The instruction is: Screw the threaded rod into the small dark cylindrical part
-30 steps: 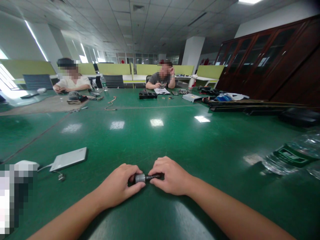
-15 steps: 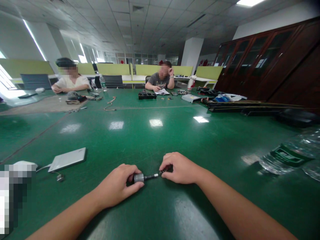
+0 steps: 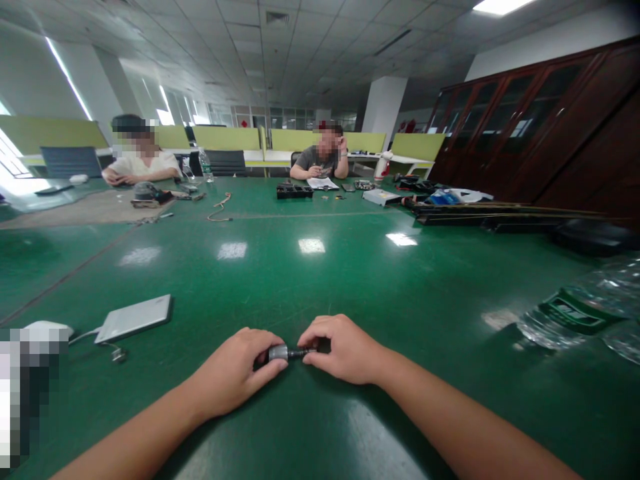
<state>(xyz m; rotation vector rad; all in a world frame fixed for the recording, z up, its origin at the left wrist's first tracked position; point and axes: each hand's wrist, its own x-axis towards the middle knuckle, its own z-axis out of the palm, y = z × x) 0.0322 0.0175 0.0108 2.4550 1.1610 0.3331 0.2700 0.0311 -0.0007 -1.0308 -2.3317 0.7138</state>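
Observation:
In the head view, my left hand [image 3: 245, 370] grips a grey metal cylinder [image 3: 278, 353] between thumb and fingers, low over the green table [image 3: 260, 287]. A thin dark shaft [image 3: 296, 353] sticks out of the cylinder to the right. My right hand [image 3: 343, 350] pinches a small dark coiled part, like a spring, around the shaft's right end. Fingers hide most of the coiled part, and how far it covers the shaft cannot be made out.
A white flat device [image 3: 134, 319] with a cable lies at left. Clear bottles [image 3: 570, 320] lie at right. Across the table sit two people, near a black tray [image 3: 295, 192], a clipboard and tools. Long black bars [image 3: 480, 215] lie at the back right.
My right hand has moved left with the small coiled part, which has gone from just beside the shaft's tip onto its end. My left hand has hardly moved.

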